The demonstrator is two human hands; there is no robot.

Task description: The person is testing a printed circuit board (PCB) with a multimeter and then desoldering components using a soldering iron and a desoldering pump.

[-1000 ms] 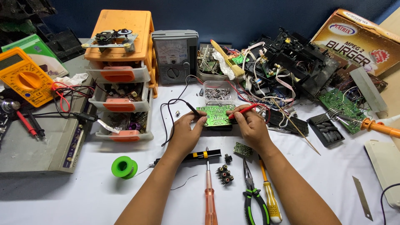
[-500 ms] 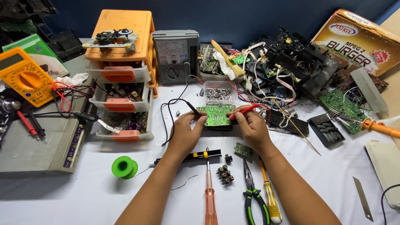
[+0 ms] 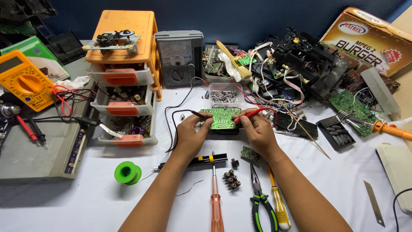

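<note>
Yellow multimeter [image 3: 23,81] far left, orange drawer unit [image 3: 124,81] beside it. Green solder spool [image 3: 128,172] on white table [image 3: 77,206]. My left hand [image 3: 191,135] pinches black probe [image 3: 198,114], tip at left edge of green circuit board [image 3: 222,118]. Board sits mid-table between my hands. My right hand [image 3: 257,131] grips red probe [image 3: 250,115], tip on board's right side. Screwdrivers and pliers [image 3: 259,197] near my forearms. Soldering iron [image 3: 388,129] far right.

Bright, even light is falling from above, casting soft shadows under the arms on the white surface [image 3: 77,202]. Focus is staying sharp; edges are bowing slightly.
</note>
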